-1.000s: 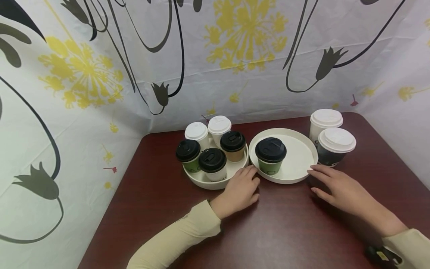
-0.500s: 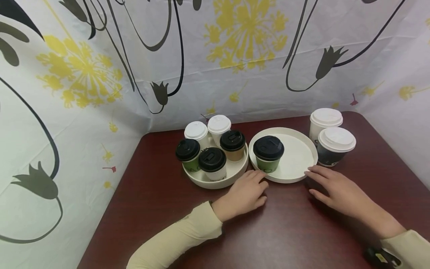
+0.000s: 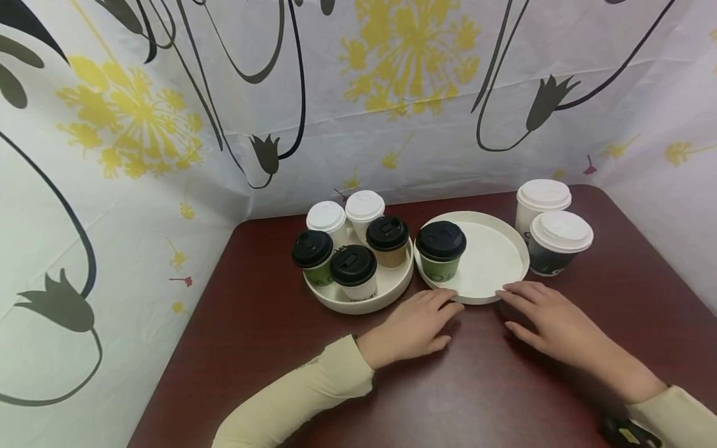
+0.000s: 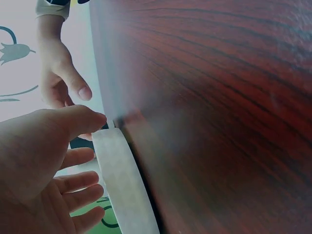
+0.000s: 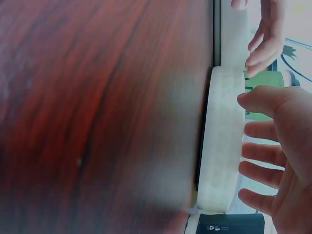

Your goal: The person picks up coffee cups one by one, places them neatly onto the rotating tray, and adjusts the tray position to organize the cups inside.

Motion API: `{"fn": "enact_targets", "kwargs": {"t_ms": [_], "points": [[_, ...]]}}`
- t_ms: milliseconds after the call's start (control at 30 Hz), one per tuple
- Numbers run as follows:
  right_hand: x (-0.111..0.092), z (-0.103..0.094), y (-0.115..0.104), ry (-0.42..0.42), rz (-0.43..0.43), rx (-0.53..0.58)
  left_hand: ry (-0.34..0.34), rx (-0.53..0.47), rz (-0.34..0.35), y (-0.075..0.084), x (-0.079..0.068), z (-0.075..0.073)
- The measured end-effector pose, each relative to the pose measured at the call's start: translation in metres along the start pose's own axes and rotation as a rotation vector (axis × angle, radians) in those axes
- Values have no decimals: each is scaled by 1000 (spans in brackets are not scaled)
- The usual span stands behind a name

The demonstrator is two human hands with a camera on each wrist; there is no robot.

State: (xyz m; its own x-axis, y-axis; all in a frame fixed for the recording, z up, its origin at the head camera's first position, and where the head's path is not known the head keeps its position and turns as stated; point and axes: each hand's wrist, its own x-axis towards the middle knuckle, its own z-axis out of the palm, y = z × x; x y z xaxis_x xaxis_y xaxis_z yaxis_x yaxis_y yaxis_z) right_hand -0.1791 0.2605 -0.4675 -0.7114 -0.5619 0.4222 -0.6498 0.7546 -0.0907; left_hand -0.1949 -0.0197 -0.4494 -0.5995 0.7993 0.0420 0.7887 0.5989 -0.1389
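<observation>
In the head view, a shallow white round tray (image 3: pixel 493 261) holds one green paper cup (image 3: pixel 440 266) with a black lid at its left side. My left hand (image 3: pixel 411 323) is at the tray's front rim, its fingertips at the edge below the cup. Close to the same rim, further right, is my right hand (image 3: pixel 551 320), fingers spread and loosely bent. Both wrist views show the tray's pale side wall (image 4: pixel 124 180) right by the fingertips; firm contact is hard to tell. Neither hand grips anything.
A second white tray (image 3: pixel 358 307) on the left bears several lidded cups, including a white one with a black lid (image 3: pixel 354 264). Two white-lidded cups, one dark (image 3: pixel 551 256) and one pale (image 3: pixel 529 214), stand right of the nearer tray. Patterned cloth (image 3: pixel 313 112) hangs behind the table.
The green cup has shifted left and slightly back on the tray. My left hand has slid right along the front rim, and my right hand has moved left, closing the gap between them.
</observation>
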Motion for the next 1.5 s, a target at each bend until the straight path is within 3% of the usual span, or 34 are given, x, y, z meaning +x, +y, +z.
{"fn": "enact_targets", "kwargs": {"t_ms": [667,1267,1500], "points": [[2,5,-15,-25,14,-27,-5,14,11,-1,3,6],[-1,4,1,10,0,-18,22,-18,-9,-12,-1,5],[-1,4,7,33,-15,-11,-10,-27,-32,-13,-2,5]]}}
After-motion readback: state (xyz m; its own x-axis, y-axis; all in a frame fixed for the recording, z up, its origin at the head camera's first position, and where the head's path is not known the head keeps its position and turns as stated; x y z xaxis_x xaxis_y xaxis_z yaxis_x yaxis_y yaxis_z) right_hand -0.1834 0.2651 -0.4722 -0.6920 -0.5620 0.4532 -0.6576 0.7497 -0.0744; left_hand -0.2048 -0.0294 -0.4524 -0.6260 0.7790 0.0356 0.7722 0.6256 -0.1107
